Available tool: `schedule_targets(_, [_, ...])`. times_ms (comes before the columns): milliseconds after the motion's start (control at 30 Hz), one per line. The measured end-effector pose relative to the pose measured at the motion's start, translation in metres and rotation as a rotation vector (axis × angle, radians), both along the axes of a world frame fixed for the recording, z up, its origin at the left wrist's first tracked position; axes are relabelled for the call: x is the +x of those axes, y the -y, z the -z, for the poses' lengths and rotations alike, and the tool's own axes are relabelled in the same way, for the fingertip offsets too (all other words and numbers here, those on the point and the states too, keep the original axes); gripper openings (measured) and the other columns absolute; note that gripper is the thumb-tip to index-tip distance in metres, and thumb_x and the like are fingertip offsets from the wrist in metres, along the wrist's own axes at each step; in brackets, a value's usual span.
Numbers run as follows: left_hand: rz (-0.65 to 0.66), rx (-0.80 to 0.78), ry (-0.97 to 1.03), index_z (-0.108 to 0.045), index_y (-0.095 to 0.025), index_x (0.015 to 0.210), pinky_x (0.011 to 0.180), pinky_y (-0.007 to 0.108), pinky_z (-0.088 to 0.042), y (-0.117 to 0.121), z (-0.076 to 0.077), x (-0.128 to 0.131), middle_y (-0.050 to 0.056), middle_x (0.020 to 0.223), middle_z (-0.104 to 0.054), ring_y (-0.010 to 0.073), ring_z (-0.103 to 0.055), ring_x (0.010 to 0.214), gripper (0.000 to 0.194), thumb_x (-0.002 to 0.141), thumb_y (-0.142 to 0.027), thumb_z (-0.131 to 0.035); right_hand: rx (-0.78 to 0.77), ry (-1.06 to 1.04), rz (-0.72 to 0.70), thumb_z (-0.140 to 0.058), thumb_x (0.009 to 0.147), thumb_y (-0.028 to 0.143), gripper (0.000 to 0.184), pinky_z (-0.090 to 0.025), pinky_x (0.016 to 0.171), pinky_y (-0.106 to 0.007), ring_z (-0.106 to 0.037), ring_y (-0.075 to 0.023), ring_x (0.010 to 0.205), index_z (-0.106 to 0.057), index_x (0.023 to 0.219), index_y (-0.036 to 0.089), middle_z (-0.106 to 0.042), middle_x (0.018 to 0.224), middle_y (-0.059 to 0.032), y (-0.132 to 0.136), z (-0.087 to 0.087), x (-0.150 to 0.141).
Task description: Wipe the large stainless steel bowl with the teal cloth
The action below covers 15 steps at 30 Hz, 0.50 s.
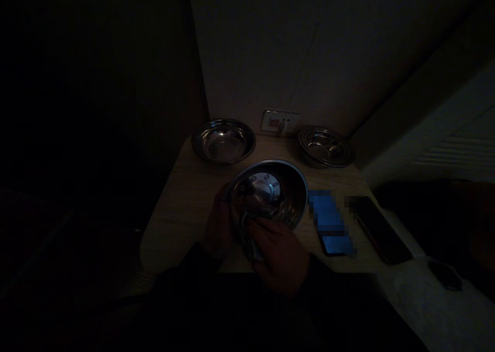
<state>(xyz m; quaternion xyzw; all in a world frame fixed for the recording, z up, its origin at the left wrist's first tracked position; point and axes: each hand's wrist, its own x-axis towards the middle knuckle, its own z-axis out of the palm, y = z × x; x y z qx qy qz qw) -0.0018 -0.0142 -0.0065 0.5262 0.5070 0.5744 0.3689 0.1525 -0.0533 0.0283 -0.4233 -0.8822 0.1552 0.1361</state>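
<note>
A shiny metal bowl [296,192] is tilted toward me over the front half of the small wooden table [170,212]. My left hand [218,228] grips the bowl's left side, its fingers partly lost in the dark. Over the near rim, my right hand [278,249] is closed on a bunched cloth [251,241] and presses it against the bowl. Behind the bowl, a metal basin [223,141] stands at the back left. More metal bowls [325,146], which look stacked, are at the back right.
A lit phone [332,223] lies right of the bowl, and a dark oblong object [381,230] lies beyond it near the table's right edge. On the wall behind is a socket panel [280,121] with a red switch. The room is very dark.
</note>
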Motion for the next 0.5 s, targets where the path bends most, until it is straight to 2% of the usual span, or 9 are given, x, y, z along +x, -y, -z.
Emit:
schedule_targets(133, [-0.007, -0.006, -0.033, -0.052, -0.020, 0.122, 0.096, 0.037, -0.044, 0.001, 0.000, -0.002, 0.009, 0.115, -0.064, 0.0230, -0.058, 0.108, 0.052, 0.090, -0.051, -0.026, -0.001, -0.093, -0.011, -0.049, 0.070, 0.021, 0.067, -0.039, 0.099, -0.042, -0.042, -0.0264, 0.122, -0.037, 0.135, 0.009, -0.051, 0.132, -0.0134, 0.000, 0.005, -0.012])
schedule_targets(367, [-0.076, 0.060, -0.105, -0.051, -0.016, 0.121, 0.099, 0.035, -0.041, 0.000, -0.004, 0.000, 0.011, 0.123, -0.059, 0.0217, -0.055, 0.114, 0.051, 0.092, -0.048, -0.024, 0.089, 0.186, -0.085, -0.055, 0.075, 0.027, 0.052, -0.038, 0.097, -0.050, -0.051, -0.0327, 0.112, -0.051, 0.122, 0.007, -0.058, 0.123, -0.0178, 0.002, -0.002, 0.029])
schedule_targets(433, [-0.052, 0.068, -0.089, -0.050, -0.017, 0.122, 0.100, 0.035, -0.041, 0.000, -0.003, 0.001, 0.010, 0.124, -0.059, 0.0213, -0.054, 0.115, 0.049, 0.092, -0.046, -0.024, 0.109, 0.177, -0.088, -0.055, 0.075, 0.027, 0.051, -0.039, 0.097, -0.050, -0.052, -0.0326, 0.111, -0.051, 0.122, 0.007, -0.059, 0.122, -0.0179, 0.003, 0.001, 0.030])
schedule_targets(500, [-0.030, 0.044, -0.057, -0.050, -0.017, 0.123, 0.100, 0.036, -0.041, -0.001, -0.001, 0.000, 0.009, 0.124, -0.059, 0.0220, -0.053, 0.116, 0.048, 0.093, -0.044, -0.024, 0.127, 0.099, -0.089, -0.052, 0.076, 0.026, 0.055, -0.040, 0.098, -0.048, -0.049, -0.0313, 0.117, -0.047, 0.127, 0.007, -0.055, 0.127, -0.0179, 0.003, 0.009, 0.019])
